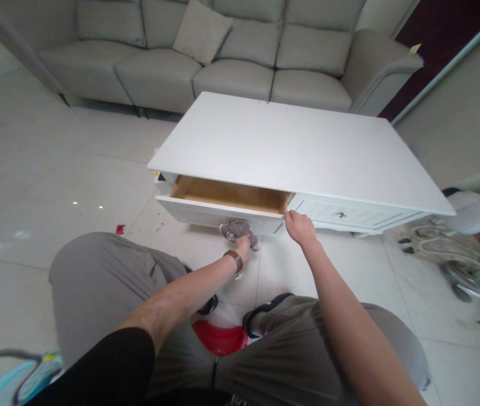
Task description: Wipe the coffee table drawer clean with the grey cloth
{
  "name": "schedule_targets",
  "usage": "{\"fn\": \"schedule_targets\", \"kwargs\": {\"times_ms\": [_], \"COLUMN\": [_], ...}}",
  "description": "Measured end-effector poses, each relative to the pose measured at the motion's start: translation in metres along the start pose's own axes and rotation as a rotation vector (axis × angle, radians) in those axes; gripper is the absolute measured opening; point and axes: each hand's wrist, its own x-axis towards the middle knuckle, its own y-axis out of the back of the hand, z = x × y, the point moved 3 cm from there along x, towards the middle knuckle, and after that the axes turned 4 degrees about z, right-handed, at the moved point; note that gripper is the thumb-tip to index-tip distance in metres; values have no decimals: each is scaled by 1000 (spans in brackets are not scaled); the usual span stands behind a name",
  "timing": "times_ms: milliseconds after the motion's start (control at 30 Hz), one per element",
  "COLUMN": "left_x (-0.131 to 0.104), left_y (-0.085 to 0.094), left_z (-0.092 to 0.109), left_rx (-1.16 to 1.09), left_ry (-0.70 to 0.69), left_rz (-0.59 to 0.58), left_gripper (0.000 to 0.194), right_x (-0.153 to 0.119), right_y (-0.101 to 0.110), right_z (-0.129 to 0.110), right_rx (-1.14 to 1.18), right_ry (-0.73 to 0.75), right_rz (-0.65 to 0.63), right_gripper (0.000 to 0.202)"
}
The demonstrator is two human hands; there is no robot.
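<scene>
A white coffee table (290, 146) stands before me with its left drawer (206, 211) pulled partway out. The drawer's wooden inside shows, with nothing visible in it. My left hand (243, 248), below a brown-strapped watch, is closed on a crumpled grey cloth (235, 229) held against the drawer's front panel. The cloth hides part of that panel. At the drawer's right front corner, my right hand (300, 226) has its fingers wrapped over the edge. Just right of this hand, the other drawer (333, 214) is closed and carries a small dark knob (341, 215).
Behind the table runs a grey sofa (240, 79). A red plastic object (221, 338) lies between my feet, and a small red scrap (120, 229) is on the tiled floor. Metal-framed clutter (468, 259) stands at right; a blue object (20, 380) is at lower left.
</scene>
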Motion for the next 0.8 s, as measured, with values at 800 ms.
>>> {"fn": "schedule_targets", "kwargs": {"times_ms": [800], "left_x": [-118], "left_y": [-116], "left_z": [-14], "left_rx": [34], "left_ry": [292], "left_rz": [-366], "left_gripper": [14], "right_x": [3], "right_y": [3], "right_z": [7], "right_rx": [101], "right_ry": [99], "right_rz": [-19], "right_gripper": [80]}}
